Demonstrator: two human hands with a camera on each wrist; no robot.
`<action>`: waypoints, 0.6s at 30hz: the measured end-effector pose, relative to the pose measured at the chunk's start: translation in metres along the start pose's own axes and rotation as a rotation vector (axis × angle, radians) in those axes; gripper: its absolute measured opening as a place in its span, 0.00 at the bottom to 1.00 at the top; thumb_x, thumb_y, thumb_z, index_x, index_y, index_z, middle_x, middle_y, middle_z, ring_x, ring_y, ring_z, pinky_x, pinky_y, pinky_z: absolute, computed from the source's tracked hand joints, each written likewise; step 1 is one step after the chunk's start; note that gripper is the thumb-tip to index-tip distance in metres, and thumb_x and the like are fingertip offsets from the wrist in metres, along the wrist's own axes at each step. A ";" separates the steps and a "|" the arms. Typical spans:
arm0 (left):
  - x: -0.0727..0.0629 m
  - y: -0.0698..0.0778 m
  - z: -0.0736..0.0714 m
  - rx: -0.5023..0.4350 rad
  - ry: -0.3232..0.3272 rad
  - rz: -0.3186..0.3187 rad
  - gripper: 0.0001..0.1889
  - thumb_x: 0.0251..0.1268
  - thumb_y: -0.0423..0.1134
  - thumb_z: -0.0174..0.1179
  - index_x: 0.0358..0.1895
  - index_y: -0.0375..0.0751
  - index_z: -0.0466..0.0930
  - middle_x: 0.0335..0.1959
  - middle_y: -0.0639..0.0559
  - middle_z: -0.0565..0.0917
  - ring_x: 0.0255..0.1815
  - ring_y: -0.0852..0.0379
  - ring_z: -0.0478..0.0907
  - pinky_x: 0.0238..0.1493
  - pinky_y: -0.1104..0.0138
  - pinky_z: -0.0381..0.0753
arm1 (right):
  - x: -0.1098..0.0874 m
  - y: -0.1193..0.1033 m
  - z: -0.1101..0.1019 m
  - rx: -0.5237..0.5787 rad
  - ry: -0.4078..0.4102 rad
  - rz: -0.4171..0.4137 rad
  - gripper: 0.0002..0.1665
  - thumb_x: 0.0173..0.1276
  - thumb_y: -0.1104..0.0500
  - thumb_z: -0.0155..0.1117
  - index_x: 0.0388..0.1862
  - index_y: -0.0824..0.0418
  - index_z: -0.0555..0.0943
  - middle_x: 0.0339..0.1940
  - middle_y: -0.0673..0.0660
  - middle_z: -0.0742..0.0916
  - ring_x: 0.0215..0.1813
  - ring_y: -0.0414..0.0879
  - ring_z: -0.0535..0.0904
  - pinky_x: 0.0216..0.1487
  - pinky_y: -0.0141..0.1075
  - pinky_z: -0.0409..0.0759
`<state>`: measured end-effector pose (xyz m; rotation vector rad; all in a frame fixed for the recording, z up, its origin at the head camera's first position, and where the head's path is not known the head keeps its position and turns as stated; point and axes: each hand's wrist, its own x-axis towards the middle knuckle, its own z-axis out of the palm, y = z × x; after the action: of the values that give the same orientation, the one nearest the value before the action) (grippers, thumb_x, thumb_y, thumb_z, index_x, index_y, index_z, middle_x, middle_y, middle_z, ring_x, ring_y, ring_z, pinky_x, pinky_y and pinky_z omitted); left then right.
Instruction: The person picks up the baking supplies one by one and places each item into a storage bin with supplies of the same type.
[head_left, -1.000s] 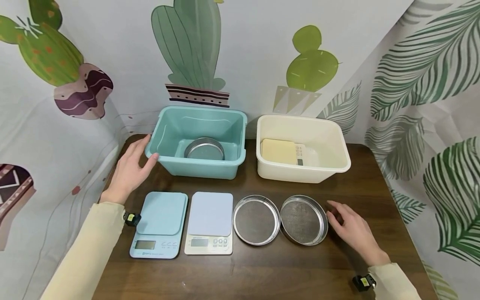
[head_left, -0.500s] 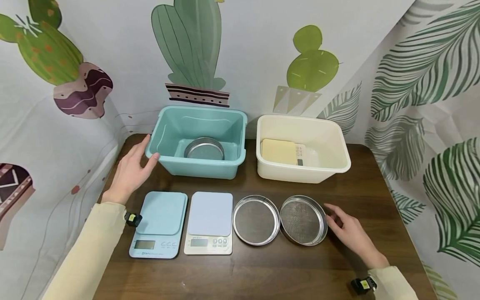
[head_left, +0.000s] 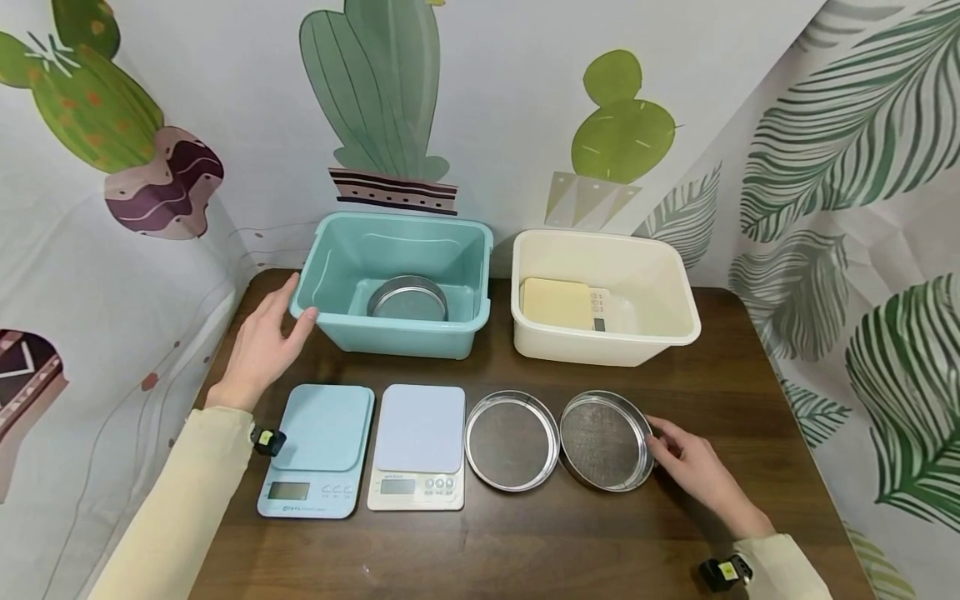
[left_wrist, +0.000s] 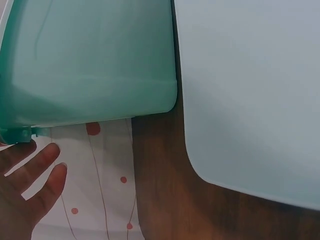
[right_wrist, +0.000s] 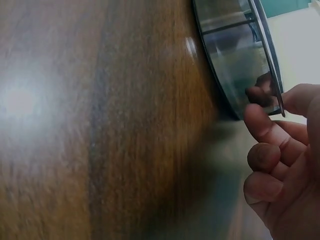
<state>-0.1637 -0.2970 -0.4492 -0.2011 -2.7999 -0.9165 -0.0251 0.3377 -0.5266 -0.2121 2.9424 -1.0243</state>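
Observation:
In the head view my left hand (head_left: pixel 264 343) rests at the left front corner of a teal plastic bin (head_left: pixel 405 337), thumb at its rim and the other fingers loosely spread. The left wrist view shows those fingertips right under the rim. My right hand (head_left: pixel 701 475) pinches the right edge of a round metal sieve (head_left: pixel 603 442). Seen from the right wrist, the thumb lies on the sieve's upper rim and the index fingertip sits against its shiny outer wall, the other fingers curled below. A second sieve (head_left: pixel 512 440) lies to its left on the table.
A blue kitchen scale (head_left: pixel 322 429) and a white kitchen scale (head_left: pixel 420 429) lie left of the sieves. Inside the teal bin is another sieve (head_left: pixel 408 300). A cream bin (head_left: pixel 577 348) at the back right holds a yellow-topped scale (head_left: pixel 557 303). Behind hangs a patterned cloth.
My right hand has moved slightly left, and its thumb and index finger have come onto the sieve's rim. My left hand stays at the teal bin's corner.

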 end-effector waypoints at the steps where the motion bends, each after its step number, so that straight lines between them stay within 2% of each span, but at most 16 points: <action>1: 0.000 0.000 0.000 -0.004 0.000 -0.004 0.38 0.80 0.58 0.52 0.85 0.52 0.53 0.75 0.34 0.69 0.69 0.28 0.71 0.62 0.30 0.69 | 0.000 0.000 0.000 0.006 -0.002 0.001 0.18 0.76 0.60 0.65 0.61 0.64 0.83 0.25 0.43 0.76 0.26 0.32 0.68 0.28 0.32 0.68; 18: 0.001 0.000 -0.001 -0.010 -0.012 -0.021 0.38 0.80 0.58 0.52 0.86 0.53 0.52 0.75 0.32 0.68 0.70 0.27 0.70 0.61 0.29 0.68 | -0.002 -0.002 0.006 0.091 0.025 -0.017 0.15 0.74 0.65 0.65 0.57 0.66 0.84 0.25 0.41 0.79 0.26 0.31 0.70 0.28 0.32 0.69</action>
<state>-0.1649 -0.2973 -0.4483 -0.1794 -2.8137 -0.9378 -0.0222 0.3326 -0.5297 -0.2237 2.9116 -1.1688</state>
